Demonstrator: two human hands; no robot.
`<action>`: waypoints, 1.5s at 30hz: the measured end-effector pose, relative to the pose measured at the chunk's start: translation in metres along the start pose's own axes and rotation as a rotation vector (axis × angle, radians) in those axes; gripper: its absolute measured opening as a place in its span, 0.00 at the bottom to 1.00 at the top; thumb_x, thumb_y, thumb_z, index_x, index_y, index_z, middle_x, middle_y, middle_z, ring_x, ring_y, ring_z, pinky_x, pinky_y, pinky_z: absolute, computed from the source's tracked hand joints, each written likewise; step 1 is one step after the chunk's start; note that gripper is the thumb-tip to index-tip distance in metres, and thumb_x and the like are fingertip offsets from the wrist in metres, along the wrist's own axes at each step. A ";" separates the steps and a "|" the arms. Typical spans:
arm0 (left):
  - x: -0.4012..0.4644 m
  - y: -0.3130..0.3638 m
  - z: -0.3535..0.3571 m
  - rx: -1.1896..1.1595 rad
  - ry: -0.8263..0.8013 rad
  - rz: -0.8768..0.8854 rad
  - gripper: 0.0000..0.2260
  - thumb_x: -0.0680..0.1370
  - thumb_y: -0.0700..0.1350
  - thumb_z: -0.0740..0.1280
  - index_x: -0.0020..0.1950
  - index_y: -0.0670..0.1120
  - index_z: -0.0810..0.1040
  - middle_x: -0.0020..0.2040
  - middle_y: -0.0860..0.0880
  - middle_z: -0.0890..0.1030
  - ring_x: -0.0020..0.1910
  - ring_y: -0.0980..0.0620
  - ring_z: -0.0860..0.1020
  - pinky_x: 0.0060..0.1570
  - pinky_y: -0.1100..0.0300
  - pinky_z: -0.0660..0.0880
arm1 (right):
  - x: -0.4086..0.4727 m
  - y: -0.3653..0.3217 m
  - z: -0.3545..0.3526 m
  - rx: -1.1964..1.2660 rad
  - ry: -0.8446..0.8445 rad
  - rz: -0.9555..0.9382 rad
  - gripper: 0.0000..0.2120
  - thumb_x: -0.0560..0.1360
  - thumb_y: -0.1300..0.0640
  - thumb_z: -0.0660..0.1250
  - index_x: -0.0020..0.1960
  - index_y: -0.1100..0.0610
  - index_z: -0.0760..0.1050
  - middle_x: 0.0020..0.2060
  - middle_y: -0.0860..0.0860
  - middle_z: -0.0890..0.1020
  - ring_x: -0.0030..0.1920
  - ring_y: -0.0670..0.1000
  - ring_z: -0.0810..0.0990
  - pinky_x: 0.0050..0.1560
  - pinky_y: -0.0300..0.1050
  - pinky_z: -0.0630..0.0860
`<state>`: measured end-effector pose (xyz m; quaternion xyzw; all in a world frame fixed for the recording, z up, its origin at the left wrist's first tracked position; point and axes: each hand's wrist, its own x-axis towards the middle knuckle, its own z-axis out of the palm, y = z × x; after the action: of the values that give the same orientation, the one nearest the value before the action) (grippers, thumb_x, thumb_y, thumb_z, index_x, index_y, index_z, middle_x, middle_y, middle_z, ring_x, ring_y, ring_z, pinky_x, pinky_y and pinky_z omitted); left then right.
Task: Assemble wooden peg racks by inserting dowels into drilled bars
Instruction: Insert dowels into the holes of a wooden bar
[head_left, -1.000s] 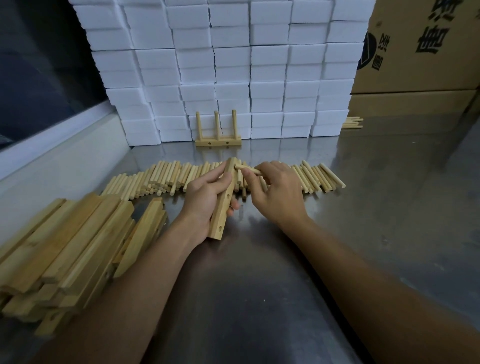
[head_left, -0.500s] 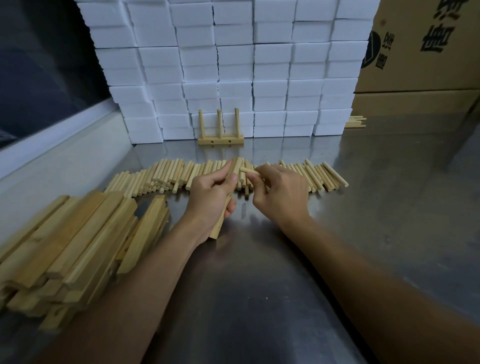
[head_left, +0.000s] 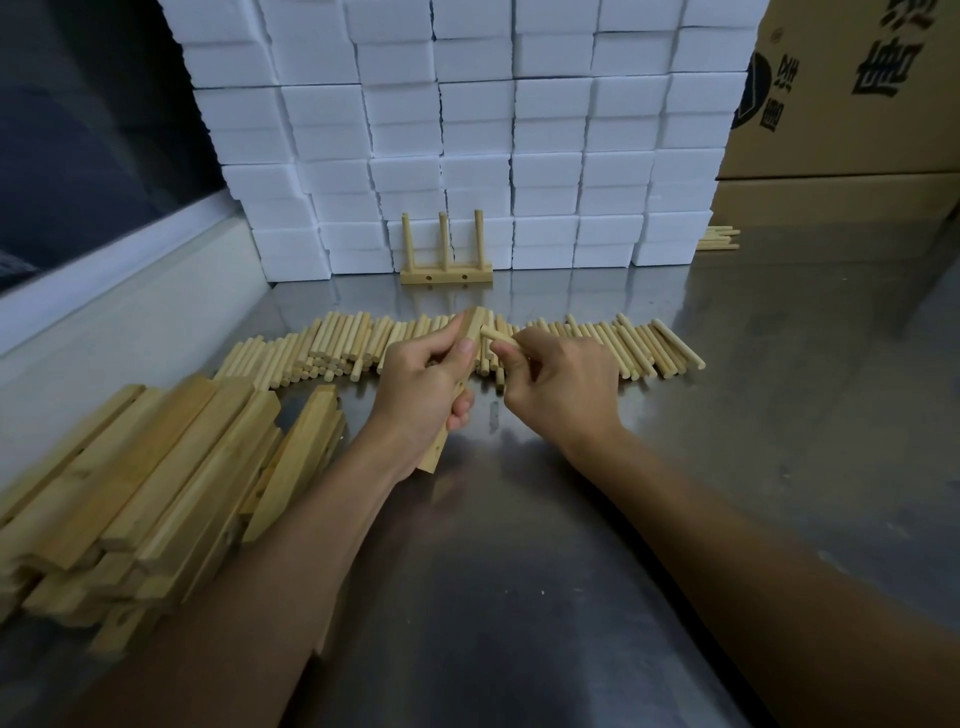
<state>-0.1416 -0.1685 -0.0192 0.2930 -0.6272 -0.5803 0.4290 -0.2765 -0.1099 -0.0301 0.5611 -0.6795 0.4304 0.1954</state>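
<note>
Lower left of frame: loose stack of pale rectangular drilled wooden bars (head_left: 130, 499) on the grey reflective metal bench (head_left: 519, 597); nearest ends blurred, bottom of stack cut off by the frame edge.

Centre: left hand (head_left: 421, 389) wrapped around one light wooden drilled bar (head_left: 435, 456), held tilted, lower end just above the bench, upper end near the dowel row. Most of the bar is hidden by the fingers; one small hole shows near its lower end. Right hand (head_left: 556, 389) pinches a short round wooden dowel (head_left: 496, 334) between thumb and fingertips; its free end is just beside the bar's upper end. Contact cannot be told.

Behind the hands: row of loose wooden dowels (head_left: 623, 348) lying side by side across the bench.

Farther back: finished three-peg wooden rack (head_left: 445, 273), pegs upright, in front of a wall of stacked white foam blocks (head_left: 467, 130). Upper right: brown cardboard cartons (head_left: 857, 130), closed, contents not visible, print partly cut off. A few more wooden sticks (head_left: 719, 240) lie beside them.
</note>
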 end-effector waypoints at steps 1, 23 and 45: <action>0.000 0.000 -0.001 0.015 0.000 0.005 0.16 0.82 0.38 0.63 0.69 0.49 0.76 0.32 0.54 0.76 0.26 0.52 0.69 0.23 0.60 0.64 | 0.000 0.000 0.000 -0.010 -0.015 -0.004 0.19 0.77 0.51 0.68 0.31 0.58 0.72 0.23 0.50 0.68 0.25 0.59 0.71 0.26 0.48 0.67; 0.005 -0.005 -0.004 0.726 -0.031 0.268 0.03 0.81 0.42 0.65 0.47 0.46 0.75 0.37 0.53 0.75 0.36 0.55 0.74 0.34 0.66 0.67 | 0.005 -0.002 -0.001 -0.233 -0.305 -0.053 0.12 0.80 0.47 0.57 0.41 0.51 0.65 0.30 0.50 0.70 0.33 0.56 0.68 0.34 0.46 0.59; -0.006 0.004 -0.002 0.923 -0.084 0.428 0.05 0.80 0.37 0.64 0.54 0.45 0.73 0.38 0.58 0.69 0.36 0.55 0.69 0.35 0.73 0.65 | 0.018 -0.003 -0.016 0.155 -0.565 0.143 0.18 0.81 0.52 0.62 0.35 0.58 0.76 0.30 0.53 0.77 0.32 0.52 0.75 0.38 0.50 0.74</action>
<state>-0.1365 -0.1637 -0.0161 0.2933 -0.8808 -0.1533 0.3386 -0.2827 -0.1075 -0.0070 0.6225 -0.7100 0.3206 -0.0755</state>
